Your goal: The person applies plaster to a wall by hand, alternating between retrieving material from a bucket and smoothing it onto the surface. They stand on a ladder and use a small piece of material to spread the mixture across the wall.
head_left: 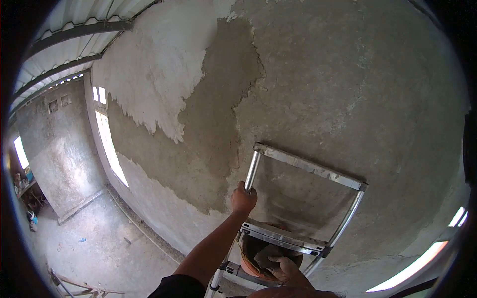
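Note:
My left hand (pixel 243 197) is wrapped round the left upright of a metal ladder (pixel 313 166), below its top bar. Lower down, my right hand (pixel 284 269) grips a flat grey piece (pixel 263 257) that looks like a trowel or scraper, its thumb on top. That piece is over the mouth of an orange bucket (pixel 247 265), which sits at the ladder behind a step. The bucket's inside is dark and partly hidden by the hand. In front stands a wall (pixel 308 99) with darker and lighter patches of plaster.
At the left are a concrete floor (pixel 99 243) far below, a far wall (pixel 64 159) and a bright window opening (pixel 110 144). A metal roof (pixel 69 15) with dark beams spans the upper left. Another bright opening (pixel 412 270) shows at the lower right.

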`<act>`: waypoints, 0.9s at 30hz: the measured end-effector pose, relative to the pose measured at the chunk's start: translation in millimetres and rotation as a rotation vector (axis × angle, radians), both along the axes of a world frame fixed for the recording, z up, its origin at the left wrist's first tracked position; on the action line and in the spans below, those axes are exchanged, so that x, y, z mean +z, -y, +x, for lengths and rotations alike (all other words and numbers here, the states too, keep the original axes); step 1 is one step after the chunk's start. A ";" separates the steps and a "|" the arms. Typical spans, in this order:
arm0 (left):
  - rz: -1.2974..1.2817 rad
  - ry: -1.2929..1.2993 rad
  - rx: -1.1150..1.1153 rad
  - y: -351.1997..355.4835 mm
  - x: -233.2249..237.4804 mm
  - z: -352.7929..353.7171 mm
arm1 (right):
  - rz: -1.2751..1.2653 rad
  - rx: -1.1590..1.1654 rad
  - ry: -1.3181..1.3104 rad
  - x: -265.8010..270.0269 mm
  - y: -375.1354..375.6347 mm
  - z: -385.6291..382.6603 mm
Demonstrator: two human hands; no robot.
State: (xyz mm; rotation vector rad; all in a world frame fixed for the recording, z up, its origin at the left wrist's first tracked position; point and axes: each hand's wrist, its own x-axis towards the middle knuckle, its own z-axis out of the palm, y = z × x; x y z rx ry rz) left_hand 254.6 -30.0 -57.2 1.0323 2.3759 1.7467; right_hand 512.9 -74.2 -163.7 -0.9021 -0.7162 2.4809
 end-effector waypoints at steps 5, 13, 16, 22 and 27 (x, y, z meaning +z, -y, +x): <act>-0.023 0.005 0.024 -0.5 -0.3 0.7 | 0.697 0.163 0.096 -76.4 -37.7 0.9; 0.006 -0.019 0.005 1.4 2.4 1.2 | 0.816 0.084 0.241 -37.5 -28.7 -11.4; -0.014 -0.031 0.027 -0.4 -0.1 0.8 | 1.091 0.114 0.476 -62.4 -46.3 -12.9; 0.013 0.016 -0.006 0.6 1.8 2.1 | 1.558 0.162 0.681 -48.0 -45.8 -14.1; 0.020 -0.012 0.028 -2.5 -1.4 0.9 | 1.493 0.208 0.781 -57.6 -46.7 -17.6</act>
